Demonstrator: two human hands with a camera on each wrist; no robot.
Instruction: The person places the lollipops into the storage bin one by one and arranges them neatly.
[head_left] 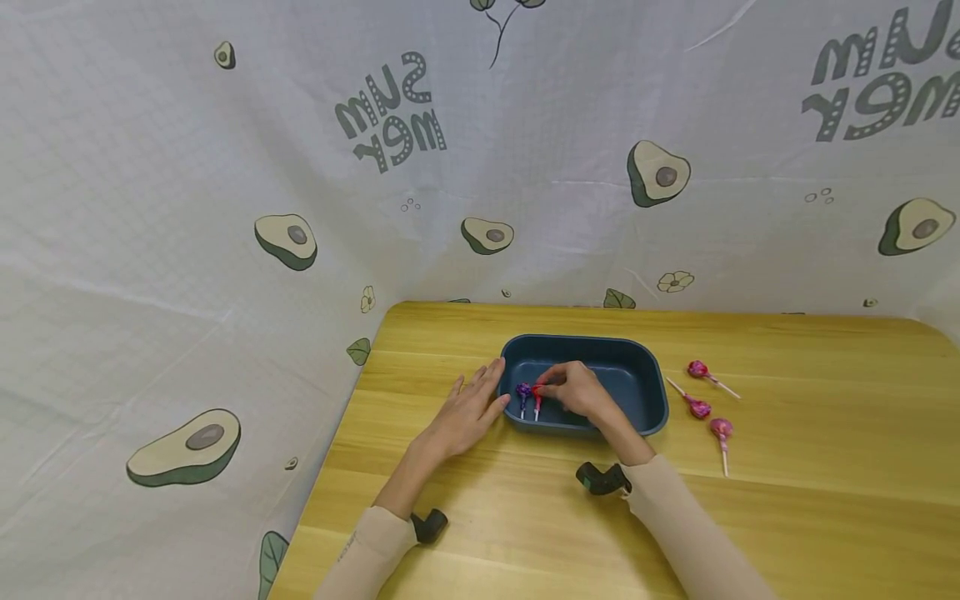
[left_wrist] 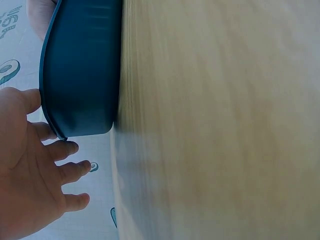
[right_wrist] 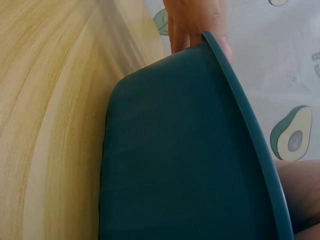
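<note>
A dark blue rectangular tray stands on the wooden table. My left hand rests against its left rim with fingers spread; in the left wrist view the thumb and fingertips touch the rim. Inside the tray, my right hand pinches the head of a red lollipop, its white stick pointing toward me. Right beside it on the left lies a purple lollipop. The tray's wall hides most of the right hand in the right wrist view.
Three pink lollipops lie right of the tray: one at the back, one near the rim and one nearer me. A white curtain printed with avocados hangs behind the table. Black wrist devices sit under both sleeves.
</note>
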